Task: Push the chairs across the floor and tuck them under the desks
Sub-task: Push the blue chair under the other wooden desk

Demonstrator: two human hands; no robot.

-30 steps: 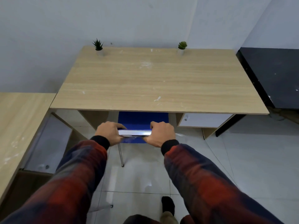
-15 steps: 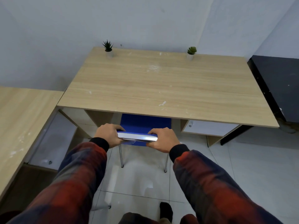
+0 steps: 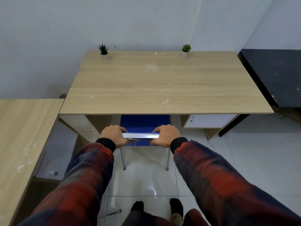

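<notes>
A blue chair (image 3: 145,123) with chrome legs stands in the knee gap of a light wooden desk (image 3: 162,85). Its seat is mostly hidden under the desktop; the shiny top rail of its back sticks out toward me. My left hand (image 3: 114,136) grips the left end of that rail and my right hand (image 3: 166,136) grips the right end, fingers curled over the top. Both rear chair legs stand on the white tiled floor just in front of the desk.
Two small potted plants (image 3: 103,50) (image 3: 185,49) sit at the desk's back edge. A second wooden desk (image 3: 24,136) runs along the left, a black table (image 3: 276,75) at the right. A white drawer unit (image 3: 210,120) hangs under the desk's right side. My feet (image 3: 175,207) are below.
The chair has slid a little further under the desk, and I have stepped closer behind it; both hands keep their hold on the top rail.
</notes>
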